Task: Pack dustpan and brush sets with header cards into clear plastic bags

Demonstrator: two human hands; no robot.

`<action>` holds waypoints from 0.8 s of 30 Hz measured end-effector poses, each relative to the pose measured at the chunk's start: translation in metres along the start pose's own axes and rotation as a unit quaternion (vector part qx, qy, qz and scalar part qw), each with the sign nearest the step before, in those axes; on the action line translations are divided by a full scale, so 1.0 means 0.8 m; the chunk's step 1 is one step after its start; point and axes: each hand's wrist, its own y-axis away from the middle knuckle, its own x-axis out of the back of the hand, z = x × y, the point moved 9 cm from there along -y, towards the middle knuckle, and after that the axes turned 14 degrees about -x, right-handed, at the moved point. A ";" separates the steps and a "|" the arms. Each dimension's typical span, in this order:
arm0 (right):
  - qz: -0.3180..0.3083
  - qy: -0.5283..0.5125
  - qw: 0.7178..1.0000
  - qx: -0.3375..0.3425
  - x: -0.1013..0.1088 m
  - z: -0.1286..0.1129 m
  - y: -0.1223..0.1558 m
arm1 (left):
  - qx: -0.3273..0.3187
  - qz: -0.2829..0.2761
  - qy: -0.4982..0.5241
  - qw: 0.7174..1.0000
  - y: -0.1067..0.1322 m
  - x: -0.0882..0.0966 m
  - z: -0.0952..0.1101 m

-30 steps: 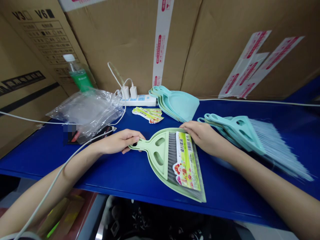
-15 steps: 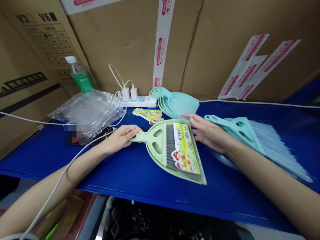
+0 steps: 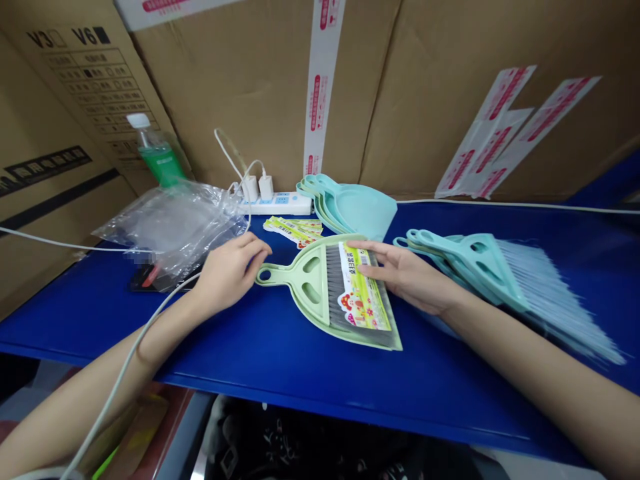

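A light green dustpan [image 3: 305, 317] lies on the blue table, its handle pointing left. Nested in it is a matching green hand brush [image 3: 316, 277] with grey bristles. Across the bristles sits a printed label card [image 3: 363, 303]. My left hand [image 3: 227, 273] is just left of the handle's hanging hole, fingers curled in with their tips close together, holding nothing. From the right, my right hand [image 3: 413, 277] lays its outstretched, parted fingers on the upper part of the card; its underside is hidden.
Behind are stacked dustpans [image 3: 367, 207], loose label cards [image 3: 293, 229] and a power strip [image 3: 285, 203]. Stacked brushes [image 3: 495, 263] lie right. Left are clear plastic bags [image 3: 170, 217] and a green-labelled bottle [image 3: 160, 157]. A white cable [image 3: 117, 383] crosses my left forearm. Cardboard boxes [image 3: 450, 100] stand behind.
My left hand has let go of the dustpan handle and drawn slightly left. The dustpan and brush have shifted a little. My right hand has moved from the edge onto the label card.
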 end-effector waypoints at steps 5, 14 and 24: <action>0.024 -0.055 0.997 -0.039 0.007 0.009 -0.002 | -0.019 0.094 -0.268 0.959 0.006 0.041 0.003; 0.026 -0.077 0.995 -0.058 0.006 0.010 -0.002 | 0.066 -0.053 -0.396 0.915 0.017 0.022 -0.037; 0.016 -0.062 0.997 -0.040 0.005 0.009 -0.001 | 0.054 -0.054 -0.412 0.908 0.015 0.026 -0.030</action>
